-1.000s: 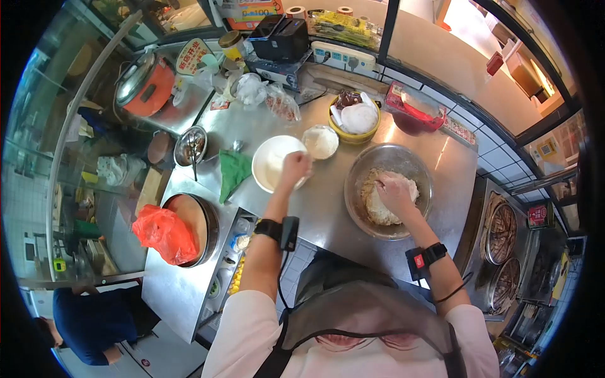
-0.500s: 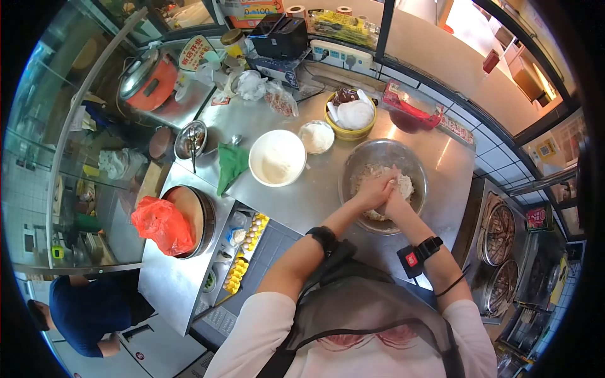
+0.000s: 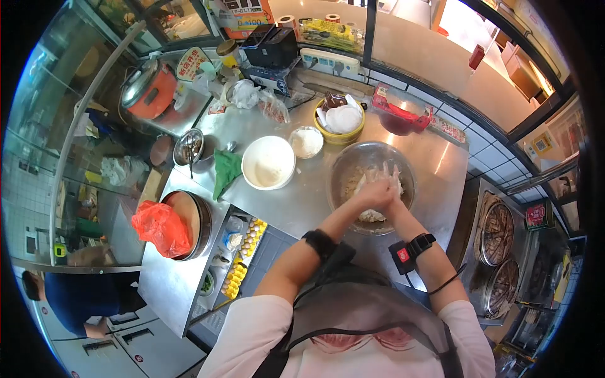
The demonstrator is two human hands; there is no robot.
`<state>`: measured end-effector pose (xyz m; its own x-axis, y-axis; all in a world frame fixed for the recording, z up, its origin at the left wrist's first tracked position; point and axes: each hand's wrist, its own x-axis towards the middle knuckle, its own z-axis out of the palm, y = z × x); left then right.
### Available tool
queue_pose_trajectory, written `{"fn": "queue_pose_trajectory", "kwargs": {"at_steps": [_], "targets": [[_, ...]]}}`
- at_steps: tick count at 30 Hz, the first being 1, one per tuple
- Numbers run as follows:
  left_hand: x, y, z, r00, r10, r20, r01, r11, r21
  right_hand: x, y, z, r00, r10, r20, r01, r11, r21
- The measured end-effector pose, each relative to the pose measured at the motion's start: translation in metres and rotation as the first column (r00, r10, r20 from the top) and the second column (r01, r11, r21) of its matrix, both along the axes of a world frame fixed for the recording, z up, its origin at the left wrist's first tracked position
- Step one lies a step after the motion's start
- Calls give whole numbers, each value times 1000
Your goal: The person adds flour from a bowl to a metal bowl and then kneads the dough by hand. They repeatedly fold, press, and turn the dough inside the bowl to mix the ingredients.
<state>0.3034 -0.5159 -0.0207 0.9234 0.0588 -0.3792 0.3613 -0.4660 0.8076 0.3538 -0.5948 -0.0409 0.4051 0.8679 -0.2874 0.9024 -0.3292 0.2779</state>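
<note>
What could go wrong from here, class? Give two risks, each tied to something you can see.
The metal bowl could slide on the counter, as the left hand and right hand meet over the dough and neither grips the bowl's rim. The loop of cable by the right forearm might catch on something as that arm works.

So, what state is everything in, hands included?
Left hand: against the right hand, grip unclear
Right hand: in the bowl, partly covered by the left
Dough: lumpy, partly hidden
Metal bowl: uncovered, upright
White tub: uncovered, pale residue inside
White powder: loose, uncovered
Green cloth: rumpled
Red bag: crumpled
Red cooker: lid on
</note>
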Motion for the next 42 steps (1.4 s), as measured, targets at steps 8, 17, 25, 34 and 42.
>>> {"fn": "queue_pose_trajectory", "kwargs": {"at_steps": [8, 17, 25, 34, 42], "targets": [[5, -14, -4, 985, 168, -31, -157, 964, 215, -18, -7, 11, 993, 116, -38, -104, 969, 224], [14, 16, -38, 866, 496, 62, -464, 844, -269, -32, -20, 54, 885, 20, -465, 205, 881, 427], [-7, -3, -47, 623, 766, -160, -204, -38, -978, -51, 18, -27, 911, -28, -411, 403, 266, 876], [-18, -16, -30, 540, 769, -342, -521, -13, -854, -26, 20, -10, 152, 273, -950, 888, 383, 253], [2, -11, -60, 601, 763, -239, -493, 119, -862, -29, 23, 9, 248, 307, -919, 917, 231, 325]]}}
